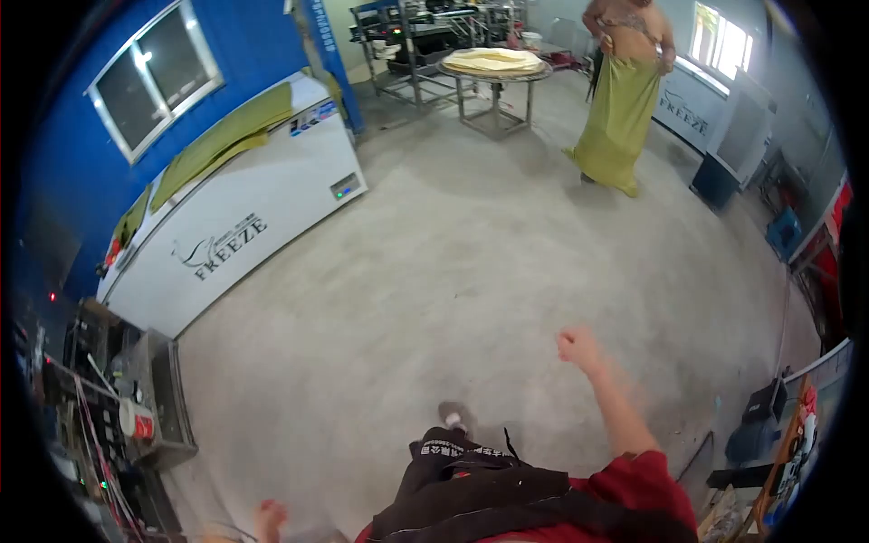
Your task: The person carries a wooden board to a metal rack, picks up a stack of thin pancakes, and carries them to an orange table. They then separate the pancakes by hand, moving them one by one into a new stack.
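Note:
My right hand [577, 347] hangs out in front of me over the concrete floor [434, 271]. Its fingers are curled in, and nothing shows in them. Low at the bottom edge is my left hand [272, 519], smeared by motion, so its fingers cannot be made out. Neither hand touches anything that I can see. Below me are my dark apron [480, 493], red sleeve [638, 493] and one shoe [453, 414] on the floor.
A white chest freezer [244, 217] with green cloths [222, 136] stands along the blue wall at left. Ahead, a round table [496, 74] bears pale flat sheets. A person [634, 41] holds a green sack [620, 127]. Cluttered shelving [167, 398] lies at lower left.

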